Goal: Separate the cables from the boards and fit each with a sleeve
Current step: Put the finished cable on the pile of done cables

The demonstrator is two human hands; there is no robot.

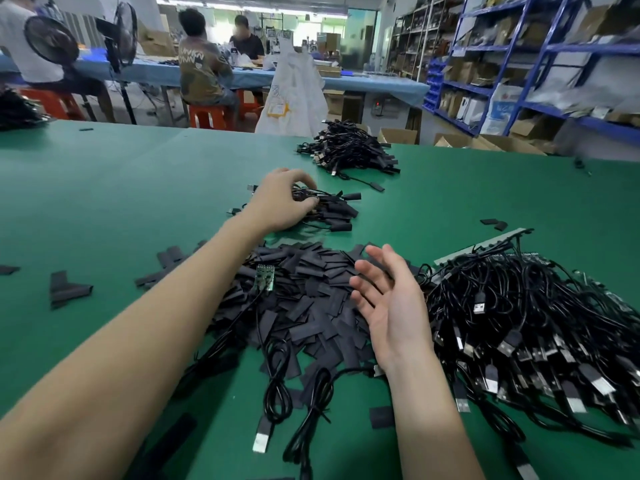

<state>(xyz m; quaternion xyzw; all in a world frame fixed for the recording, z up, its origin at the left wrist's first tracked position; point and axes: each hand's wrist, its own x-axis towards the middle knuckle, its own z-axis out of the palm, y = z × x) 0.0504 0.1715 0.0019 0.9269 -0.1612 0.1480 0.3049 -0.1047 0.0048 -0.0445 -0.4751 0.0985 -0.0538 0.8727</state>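
My left hand (pixel 282 199) reaches far forward and rests on a small heap of sleeved cables (pixel 332 211), fingers curled into its wires. My right hand (pixel 391 301) hovers open, palm up, over the near edge of a big pile of flat black sleeves (pixel 311 296). A small green board (pixel 265 278) with its cable lies on that pile, just right of my left forearm. To the right sits a large tangle of USB cables (pixel 526 327) joined to a board strip (pixel 485 245). Two loose cables (pixel 301 403) lie in front of me.
A bigger heap of finished cables (pixel 349 150) lies at the table's far edge. Stray sleeves (pixel 65 289) are scattered on the green mat at left. Beyond the table, people sit on orange stools at a blue bench, with shelving on the right.
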